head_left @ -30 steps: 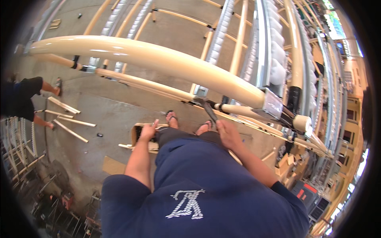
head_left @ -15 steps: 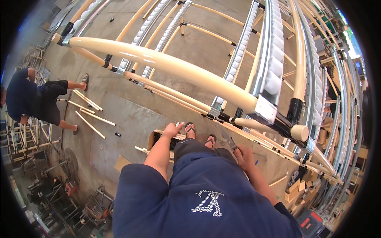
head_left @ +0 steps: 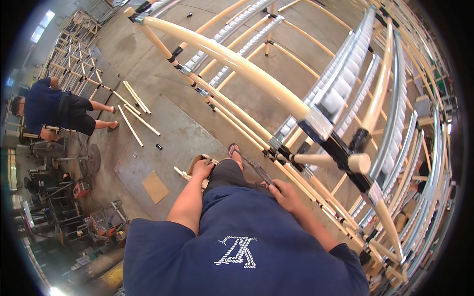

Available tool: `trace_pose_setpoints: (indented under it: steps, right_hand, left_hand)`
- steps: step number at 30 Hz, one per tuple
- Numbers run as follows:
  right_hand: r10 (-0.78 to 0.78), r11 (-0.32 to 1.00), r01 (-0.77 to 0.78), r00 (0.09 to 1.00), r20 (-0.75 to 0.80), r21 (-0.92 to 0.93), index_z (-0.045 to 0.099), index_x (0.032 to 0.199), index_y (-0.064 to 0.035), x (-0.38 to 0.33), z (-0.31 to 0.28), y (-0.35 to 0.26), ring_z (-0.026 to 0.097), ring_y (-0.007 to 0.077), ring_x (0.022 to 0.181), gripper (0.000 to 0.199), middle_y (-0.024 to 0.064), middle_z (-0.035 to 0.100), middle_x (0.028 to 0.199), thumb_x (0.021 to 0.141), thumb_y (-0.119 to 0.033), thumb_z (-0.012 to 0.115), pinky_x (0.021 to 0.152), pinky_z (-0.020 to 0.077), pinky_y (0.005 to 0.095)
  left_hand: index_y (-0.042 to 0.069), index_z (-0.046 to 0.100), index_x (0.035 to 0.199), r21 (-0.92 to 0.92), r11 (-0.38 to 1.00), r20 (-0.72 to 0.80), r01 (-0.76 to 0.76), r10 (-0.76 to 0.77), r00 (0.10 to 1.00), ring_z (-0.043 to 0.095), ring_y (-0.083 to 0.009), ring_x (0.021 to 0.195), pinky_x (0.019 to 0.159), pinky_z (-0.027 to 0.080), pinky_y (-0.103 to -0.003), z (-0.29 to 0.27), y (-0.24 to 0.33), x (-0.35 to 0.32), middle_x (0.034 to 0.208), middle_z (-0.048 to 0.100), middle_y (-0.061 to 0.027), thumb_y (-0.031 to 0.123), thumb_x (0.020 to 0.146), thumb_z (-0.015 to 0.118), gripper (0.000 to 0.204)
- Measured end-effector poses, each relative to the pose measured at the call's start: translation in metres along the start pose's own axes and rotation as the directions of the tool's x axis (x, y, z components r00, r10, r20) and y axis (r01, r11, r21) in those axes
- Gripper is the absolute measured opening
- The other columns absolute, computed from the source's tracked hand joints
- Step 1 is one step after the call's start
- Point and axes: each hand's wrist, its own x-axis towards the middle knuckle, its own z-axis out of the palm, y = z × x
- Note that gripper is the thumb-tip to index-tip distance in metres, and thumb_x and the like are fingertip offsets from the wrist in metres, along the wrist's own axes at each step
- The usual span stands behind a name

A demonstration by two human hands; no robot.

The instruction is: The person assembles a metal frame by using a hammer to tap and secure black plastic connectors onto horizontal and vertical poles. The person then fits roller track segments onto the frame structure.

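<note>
My left hand (head_left: 201, 169) is closed, low in front of my left thigh, at an open cardboard box (head_left: 195, 161). A small dark bit shows at its fingertips, too small to name. My right hand (head_left: 282, 191) grips a long grey metal hand tool (head_left: 256, 170) by its near end. The tool slants forward and left, in front of my right leg; its exact kind is not clear. Ahead of me stands a rack of cream pipes with black and silver joints; its thick front pipe (head_left: 232, 60) runs across at the top. Rows of white rollers (head_left: 340, 93) lie in metal rails behind it.
Loose cream pipes (head_left: 131, 127) lie on the concrete floor to the left, near a co-worker (head_left: 61, 108) in dark clothes. A flat brown cardboard piece (head_left: 155, 187) is beside me. Welding-type equipment (head_left: 102, 222) stands at the lower left. More roller racks (head_left: 419, 163) fill the right side.
My view has turned, so the rack now sits further right and the co-worker shows more fully. My left hand has lowered to the box. The right hand still holds the tool, now closer to my middle.
</note>
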Motion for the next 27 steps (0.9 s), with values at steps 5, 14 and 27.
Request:
trace_pose_setpoints:
  steps: [5,14,27]
  right_hand:
    - [-0.021,0.999,0.022,0.999,0.033,-0.045,0.063,0.105,0.0026,0.070,0.014,-0.053,0.066,0.0372,0.082,0.028,0.0226,0.066,0.086,0.101,-0.025,0.056,0.074,0.0492,0.0426]
    - [0.218,0.968,-0.205,0.973,-0.082,0.143,0.064,0.102,0.0027,0.251,0.069,-0.130,0.062,0.0188,0.068,0.029,0.0075,0.057,0.069,0.103,-0.024,0.053,0.065,0.0473,0.0341]
    - [0.144,0.977,-0.164,0.979,-0.142,-0.136,0.059,0.089,0.0008,0.394,0.096,-0.202,0.051,0.0149,0.062,0.033,0.0080,0.059,0.069,0.105,-0.027,0.050,0.058,0.0427,0.0327]
  left_hand:
    - [-0.004,0.072,0.095,-0.181,0.943,0.017,0.278,-0.280,0.960,0.069,-0.0408,0.094,0.083,0.053,-0.046,-0.021,-0.065,0.009,0.096,0.071,-0.0259,0.038,0.084,0.070,0.044]
    - [0.005,0.073,0.102,-0.220,0.936,0.246,0.274,-0.219,0.944,0.069,-0.0393,0.097,0.086,0.052,-0.046,-0.071,-0.097,0.148,0.096,0.071,-0.0240,0.027,0.083,0.070,0.029]
    - [0.001,0.071,0.091,-0.343,0.905,0.209,0.252,-0.189,0.960,0.062,-0.0206,0.061,0.060,0.050,-0.038,-0.081,-0.166,0.267,0.072,0.067,-0.0096,0.030,0.088,0.071,0.028]
